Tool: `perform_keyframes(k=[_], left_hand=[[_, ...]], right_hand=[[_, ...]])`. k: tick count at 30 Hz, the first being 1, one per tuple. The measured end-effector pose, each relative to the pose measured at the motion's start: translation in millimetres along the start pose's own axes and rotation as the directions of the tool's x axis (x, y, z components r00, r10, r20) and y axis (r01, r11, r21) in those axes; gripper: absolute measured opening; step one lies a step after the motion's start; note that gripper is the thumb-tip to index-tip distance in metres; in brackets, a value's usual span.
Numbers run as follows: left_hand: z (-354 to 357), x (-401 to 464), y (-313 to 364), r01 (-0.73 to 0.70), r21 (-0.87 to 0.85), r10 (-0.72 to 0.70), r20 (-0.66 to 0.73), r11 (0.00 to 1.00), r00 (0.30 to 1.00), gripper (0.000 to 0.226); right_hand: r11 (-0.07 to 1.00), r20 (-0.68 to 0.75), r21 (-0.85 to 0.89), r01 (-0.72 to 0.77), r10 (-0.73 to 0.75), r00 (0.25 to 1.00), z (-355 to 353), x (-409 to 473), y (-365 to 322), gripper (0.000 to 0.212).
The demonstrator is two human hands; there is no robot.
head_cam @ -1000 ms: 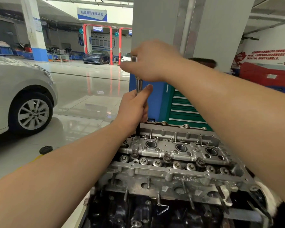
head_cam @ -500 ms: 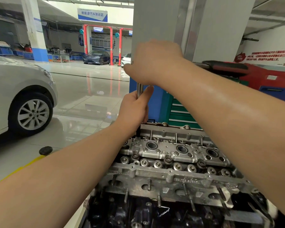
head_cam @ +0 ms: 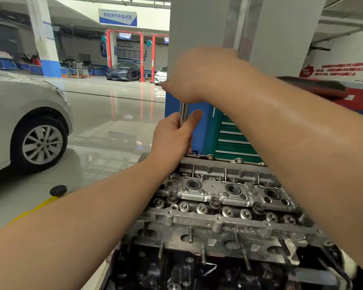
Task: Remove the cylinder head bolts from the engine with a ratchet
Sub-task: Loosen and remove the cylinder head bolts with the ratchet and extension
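Note:
The engine's aluminium cylinder head fills the lower middle, its valve springs and dark bolt heads exposed. A bright steel ratchet extension stands upright over the head's far left corner. My left hand grips that shaft low down, thumb pointing up. My right hand wraps over the top of the tool, hiding the ratchet head. A black-and-red handle sticks out to the right behind my right forearm. The socket end is hidden by my left hand.
A grey pillar and a green tool cabinet stand right behind the engine. A silver car is parked at the left on the glossy floor. A black round cap lies on the floor near a yellow line.
My right hand has turned on top of the tool, and the ratchet handle has swung out to the right. The left hand keeps its grip on the shaft.

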State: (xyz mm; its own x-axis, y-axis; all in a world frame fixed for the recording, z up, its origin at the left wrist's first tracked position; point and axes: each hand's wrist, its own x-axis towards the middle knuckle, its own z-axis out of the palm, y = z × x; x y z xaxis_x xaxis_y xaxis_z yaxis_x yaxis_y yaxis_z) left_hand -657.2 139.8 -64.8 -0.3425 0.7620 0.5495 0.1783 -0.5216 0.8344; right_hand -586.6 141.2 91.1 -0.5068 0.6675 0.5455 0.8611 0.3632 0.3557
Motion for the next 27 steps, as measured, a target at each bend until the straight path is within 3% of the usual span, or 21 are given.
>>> perform_keyframes(k=[4,7,9,11,13,16,19,22,24,26,27], left_hand=[[-1,3,2,0.115,-0.127,-0.113,0.018,0.985,0.993,0.048],[1,4,1,0.142,-0.161,-0.131,0.079,0.977,0.988,0.051],[3,5,-1,0.141,-0.156,-0.124,0.11,0.978,0.986,0.051],[4,6,-4,0.114,-0.113,-0.102,0.104,0.987,0.989,0.048],[3,5,-5,0.072,-0.06,-0.067,0.084,0.996,0.994,0.045],[4,2,-5,0.059,-0.009,-0.059,0.04,0.998,0.997,0.052],[3,1,-1,0.12,-0.031,-0.119,0.03,0.992,0.992,0.058],[-1,3,2,0.182,-0.108,-0.175,0.07,0.977,0.982,0.058],[-2,3,3,0.207,-0.139,-0.192,0.112,0.968,0.975,0.056],[-2,2,4,0.22,-0.155,-0.198,0.148,0.963,0.969,0.055],[-2,1,4,0.221,-0.161,-0.196,0.158,0.962,0.968,0.056]], right_hand=[[0.99,-0.076,0.107,0.096,-0.089,0.993,5,5,-2,0.061],[0.832,-0.101,0.515,0.206,-0.18,0.978,19,2,14,0.048],[0.702,-0.162,0.672,0.237,-0.172,0.972,28,-3,22,0.033],[0.767,-0.181,0.607,0.208,-0.122,0.976,33,-4,23,0.03],[0.917,-0.154,0.386,0.102,-0.045,0.987,29,-1,20,0.031],[0.99,-0.044,0.139,0.003,0.003,0.999,11,-1,13,0.038],[0.995,-0.042,0.089,0.045,-0.041,0.998,3,0,1,0.046],[0.976,-0.093,0.193,0.096,-0.079,0.993,8,3,-1,0.054],[0.876,-0.081,0.442,0.191,-0.174,0.981,13,4,9,0.047],[0.657,-0.087,0.714,0.243,-0.261,0.961,16,-1,16,0.031],[0.589,-0.099,0.768,0.252,-0.28,0.955,18,-3,16,0.027]])
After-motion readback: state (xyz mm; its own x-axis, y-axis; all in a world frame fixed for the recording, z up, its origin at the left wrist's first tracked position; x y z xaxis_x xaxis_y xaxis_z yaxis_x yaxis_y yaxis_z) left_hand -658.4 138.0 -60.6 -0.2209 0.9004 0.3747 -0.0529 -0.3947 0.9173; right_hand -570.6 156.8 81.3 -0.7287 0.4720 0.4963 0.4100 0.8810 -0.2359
